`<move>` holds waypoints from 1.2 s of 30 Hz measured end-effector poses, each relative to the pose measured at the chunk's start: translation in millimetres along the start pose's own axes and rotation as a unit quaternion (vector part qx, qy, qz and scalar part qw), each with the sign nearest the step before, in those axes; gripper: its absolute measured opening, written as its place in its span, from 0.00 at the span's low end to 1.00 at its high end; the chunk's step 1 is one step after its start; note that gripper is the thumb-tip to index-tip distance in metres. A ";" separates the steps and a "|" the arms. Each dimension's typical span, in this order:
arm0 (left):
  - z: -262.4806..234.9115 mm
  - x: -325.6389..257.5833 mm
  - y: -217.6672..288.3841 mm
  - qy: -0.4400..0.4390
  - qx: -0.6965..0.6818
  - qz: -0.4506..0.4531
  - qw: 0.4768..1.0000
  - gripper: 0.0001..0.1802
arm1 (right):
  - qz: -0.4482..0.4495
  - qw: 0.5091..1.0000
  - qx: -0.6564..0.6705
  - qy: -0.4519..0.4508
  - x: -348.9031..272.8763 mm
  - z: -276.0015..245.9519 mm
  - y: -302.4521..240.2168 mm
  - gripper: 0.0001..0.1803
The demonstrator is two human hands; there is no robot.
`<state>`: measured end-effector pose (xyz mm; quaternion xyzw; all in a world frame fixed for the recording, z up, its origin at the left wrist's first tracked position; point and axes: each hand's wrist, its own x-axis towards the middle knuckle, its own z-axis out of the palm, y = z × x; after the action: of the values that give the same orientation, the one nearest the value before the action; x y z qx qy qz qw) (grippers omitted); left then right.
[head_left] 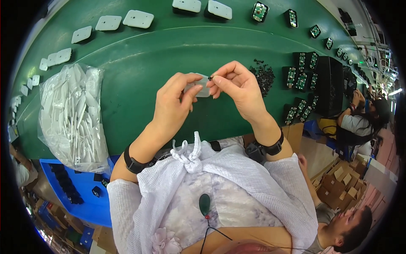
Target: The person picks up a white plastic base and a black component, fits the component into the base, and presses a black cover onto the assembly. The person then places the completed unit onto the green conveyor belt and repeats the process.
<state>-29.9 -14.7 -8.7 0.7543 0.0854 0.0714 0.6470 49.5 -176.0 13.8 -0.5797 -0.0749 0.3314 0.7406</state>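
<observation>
Over the green work surface [144, 63], my left hand [173, 91] is closed on a pale plastic cover plate [203, 89], gripped between thumb and fingers. My right hand [237, 84] pinches a small black part [210, 78] at the plate's upper right corner. Fingers partly hide both things, so whether the part sits in the plate I cannot tell. Close to the right hand lies a heap of small black parts [263, 77].
A clear bag of white plates [74, 120] lies at left, above a blue bin [91, 211]. Black housings with green circuit boards [301, 80] stand at right beside a black box [330, 86]. White-topped units [138, 19] line the far side. Other people [359, 122] sit at right.
</observation>
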 end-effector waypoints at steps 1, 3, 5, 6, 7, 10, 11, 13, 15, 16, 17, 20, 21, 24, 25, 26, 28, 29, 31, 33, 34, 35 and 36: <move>0.1 0.4 0.9 0.005 0.002 -0.003 1.000 0.08 | 0.003 1.000 0.001 -0.005 0.9 1.8 2.8 0.05; -1.2 0.7 3.1 0.004 0.016 0.027 0.999 0.08 | -0.011 1.000 -0.001 -0.008 1.6 3.7 9.6 0.05; -2.8 -0.5 1.8 0.009 0.031 0.045 0.998 0.07 | -0.014 1.000 -0.005 -0.009 1.1 8.4 12.6 0.05; -3.0 0.4 0.7 0.012 0.045 0.060 0.997 0.07 | -0.015 1.000 -0.008 -0.008 2.1 9.6 13.5 0.05; -3.6 1.1 -0.4 0.013 0.046 0.059 0.997 0.07 | -0.013 1.000 -0.007 -0.009 2.2 10.5 13.7 0.05; -8.3 1.3 -5.6 0.018 0.103 0.098 0.990 0.05 | -0.118 0.967 -0.225 -0.010 0.8 10.2 16.3 0.04; -9.7 0.1 -6.7 0.007 0.110 0.090 0.990 0.07 | -0.118 0.968 -0.223 -0.011 1.2 10.6 15.6 0.04; -8.5 -2.0 -6.9 -0.006 0.118 0.079 0.990 0.09 | -0.217 0.889 -0.403 0.007 -0.5 14.1 11.2 0.04; -1.0 -1.6 -8.1 0.046 -0.134 -0.036 0.989 0.13 | -0.192 0.906 -0.377 0.024 -0.8 15.2 12.0 0.04; -1.4 -2.2 -9.2 0.045 -0.133 -0.037 0.989 0.13 | -0.167 0.921 -0.351 0.041 -0.5 15.4 12.5 0.04; -3.0 -3.6 -10.2 0.028 -0.180 -0.073 0.980 0.14 | -0.167 0.921 -0.350 0.042 0.0 15.2 14.4 0.04; -5.2 -5.9 -13.8 0.012 -0.257 -0.130 0.958 0.13 | -0.158 0.921 -0.354 0.036 0.4 17.0 21.8 0.04; -5.5 -5.6 -15.1 0.012 -0.288 -0.148 0.946 0.10 | -0.185 0.908 -0.372 0.051 2.3 18.7 23.6 0.04; -8.6 -5.8 -17.4 -0.006 -0.273 -0.161 0.948 0.08 | -0.220 0.883 -0.409 0.073 3.3 20.9 27.1 0.06; -8.0 -6.7 -18.3 -0.006 -0.272 -0.161 0.949 0.08 | -0.228 0.871 -0.428 0.079 3.6 21.6 27.9 0.06; -6.3 -8.3 -19.1 0.003 -0.274 -0.133 0.952 0.07 | -0.229 0.871 -0.428 0.079 3.6 22.7 27.8 0.06; -3.8 -9.5 -18.9 0.009 -0.277 -0.104 0.955 0.05 | -0.183 0.890 -0.409 0.085 2.1 23.8 27.0 0.06; -3.3 -9.6 -17.9 0.017 -0.242 -0.062 0.968 0.05 | -0.184 0.889 -0.410 0.086 2.8 23.6 31.4 0.06; -2.2 -9.2 -16.5 0.023 -0.207 -0.020 0.978 0.04 | -0.111 0.969 -0.203 0.085 3.7 23.2 42.5 0.06; -2.6 -7.6 -18.3 0.033 -0.141 0.021 0.989 0.03 | -0.104 0.974 -0.187 0.080 1.8 26.8 43.5 0.05; -3.2 -8.5 -19.8 0.033 -0.141 0.022 0.989 0.03 | -0.097 0.978 -0.170 0.072 0.9 27.8 43.6 0.03; -3.9 -9.8 -21.8 0.032 -0.156 0.009 0.987 0.03 | -0.098 0.978 -0.170 0.073 -0.5 26.3 40.8 0.03; -4.6 -10.8 -23.2 0.031 -0.171 -0.004 0.985 0.02 | -0.178 0.924 -0.333 0.060 -2.1 23.8 36.2 0.03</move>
<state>-42.3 -9.2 -30.9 0.6297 0.0949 0.1061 0.7637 21.5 -154.1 -11.0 -0.7888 -0.2384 0.1146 0.5549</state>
